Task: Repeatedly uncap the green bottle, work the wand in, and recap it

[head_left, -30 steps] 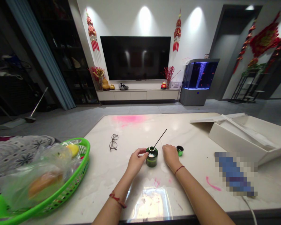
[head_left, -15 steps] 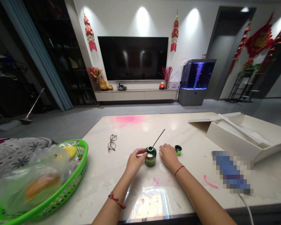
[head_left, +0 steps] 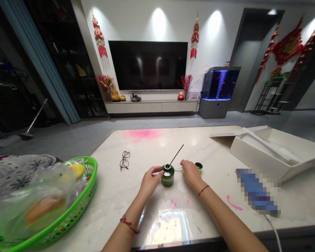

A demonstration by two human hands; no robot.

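Pale tabletop (head_left: pixel 144 150), seen from its near edge. Green glass bottle (head_left: pixel 167 179) upright in the near half, about midway along. Left hand (head_left: pixel 151 179) grips the bottle at the shoulder, thumb on the near side; the remaining fingers pass behind the glass, their contact hidden. Bottle part-filled, by the look of a paler band low down; liquid level hard to read. Black stick (head_left: pixel 176 154) stands in the bottle mouth, leaning toward the tabletop's far edge and right; its lower end lost inside.

Right hand (head_left: pixel 191 172) just right of the bottle, fingertips drawn to a narrow pinch on a thin white stick (head_left: pixel 177 168). That stick barely shows against the pale surface; one end covered by the fingers, the other near the bottle neck, exact end unclear. Green cap (head_left: pixel 198 167) behind the right hand, its dark opening showing, left part covered.

Eyeglasses (head_left: pixel 125 160) toward the far left corner, apart from everything. Green basket (head_left: pixel 94 175) along the left edge, cut off by the view; contents under cloudy plastic, one yellow item, one orange-brown, neither identifiable. White box (head_left: pixel 257 159) at the right edge, far corner there covered, box itself cropped. Blue item before it pixelated, unreadable; white cable (head_left: pixel 273 227) drops over the near edge, out of view.
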